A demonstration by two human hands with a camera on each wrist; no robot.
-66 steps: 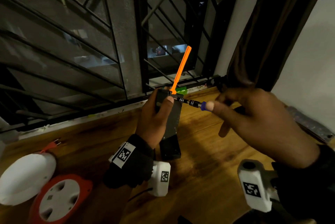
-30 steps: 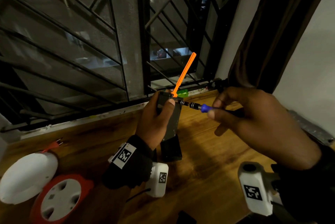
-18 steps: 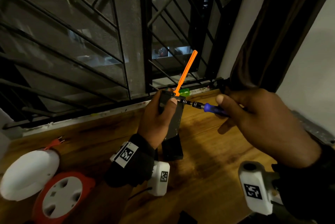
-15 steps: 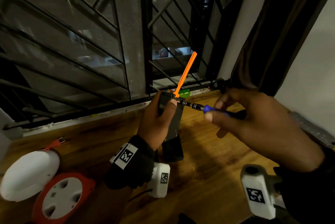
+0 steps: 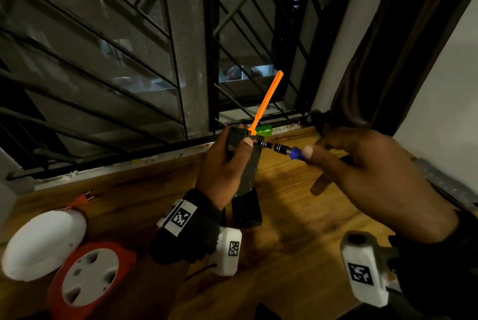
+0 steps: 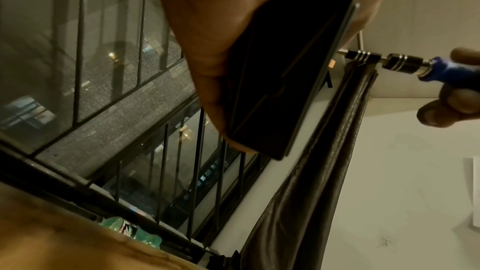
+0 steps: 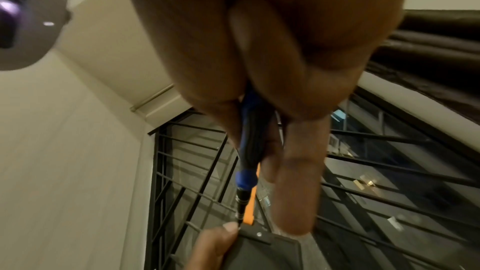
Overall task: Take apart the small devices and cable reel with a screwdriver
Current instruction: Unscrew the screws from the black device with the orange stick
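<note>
My left hand [image 5: 227, 162] grips a small black device [image 5: 245, 164] upright above the wooden table; an orange antenna [image 5: 266, 102] sticks up from its top. My right hand [image 5: 362, 164] pinches the blue handle of a screwdriver [image 5: 284, 149], whose tip sits against the device's upper right corner beside my left thumb. In the left wrist view the black device [image 6: 280, 73] fills my palm and the screwdriver [image 6: 405, 65] meets its edge. In the right wrist view the screwdriver [image 7: 249, 163] points down at the device [image 7: 265, 247].
An orange and white cable reel [image 5: 88, 278] and a white domed cover [image 5: 44, 242] lie at the table's [image 5: 297, 255] left front. A second black block [image 5: 247, 208] stands under the held device. A green bottle [image 5: 263, 130] lies by the window grille. A dark curtain [image 5: 388, 48] hangs at right.
My right fingers have shifted along the screwdriver handle, rolling it, while the tip stays at the device's corner. My left hand and the device have hardly moved.
</note>
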